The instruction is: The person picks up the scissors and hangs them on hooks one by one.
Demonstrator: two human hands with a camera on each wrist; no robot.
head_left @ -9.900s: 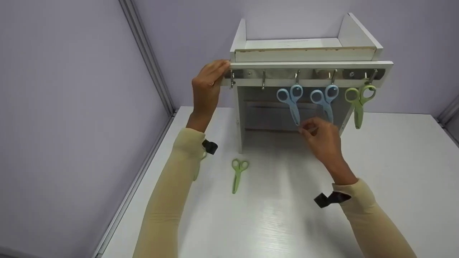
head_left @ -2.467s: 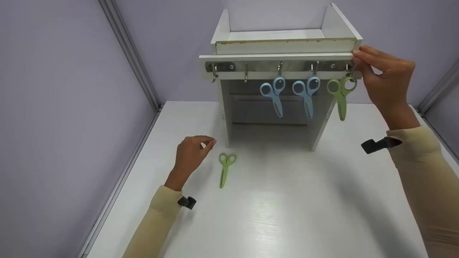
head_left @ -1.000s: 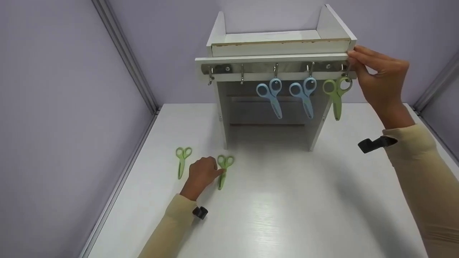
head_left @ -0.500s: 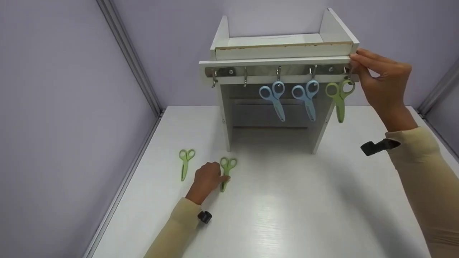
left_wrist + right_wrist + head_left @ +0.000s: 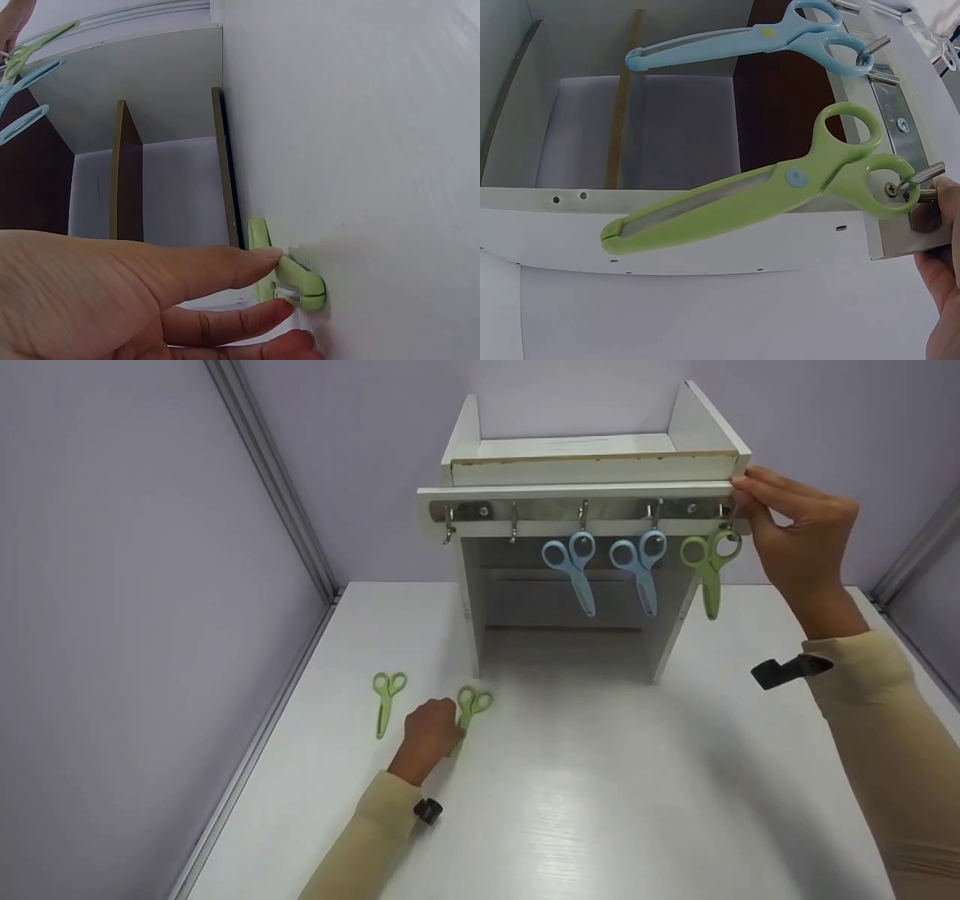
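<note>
Pinching green scissors (image 5: 289, 279), the left hand (image 5: 112, 300) shows fingertips hidden in head view.

Staged test booth, lab-like: plain lilac partition walls (image 5: 112, 547) joined by aluminium corner posts (image 5: 270, 480), bare white bench (image 5: 600, 795), lone white hook rack (image 5: 585, 499) hung with plastic scissors (image 5: 709, 566).
</note>
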